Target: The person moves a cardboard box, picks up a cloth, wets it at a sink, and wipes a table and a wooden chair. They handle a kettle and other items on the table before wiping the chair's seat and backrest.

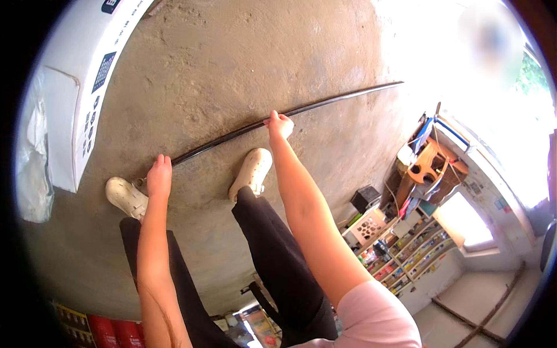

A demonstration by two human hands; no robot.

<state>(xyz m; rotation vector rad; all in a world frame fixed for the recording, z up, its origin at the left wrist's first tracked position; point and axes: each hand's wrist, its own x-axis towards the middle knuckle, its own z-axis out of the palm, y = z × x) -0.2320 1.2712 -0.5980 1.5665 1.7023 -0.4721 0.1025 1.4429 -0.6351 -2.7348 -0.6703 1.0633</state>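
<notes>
A long, thin black rod (217, 141) runs slantwise in front of me, from my left hand up to the far right, with a pale shine along its outer stretch. My left hand (159, 174) is closed around its near left end. Farther along, part way up its length, my right hand (278, 125) grips it with curled fingers. Both arms reach out over the floor. Beside the left hand shows a small piece of thin wire or cord (139, 182), partly hidden.
I stand on a rough concrete floor (232, 52) in cream clogs (250, 168). A large white printed carton (69, 116) and clear plastic wrap (35, 151) are at left. On the right are an orange plastic stool (426, 161), a black box (365, 199) and loaded shelves (406, 252).
</notes>
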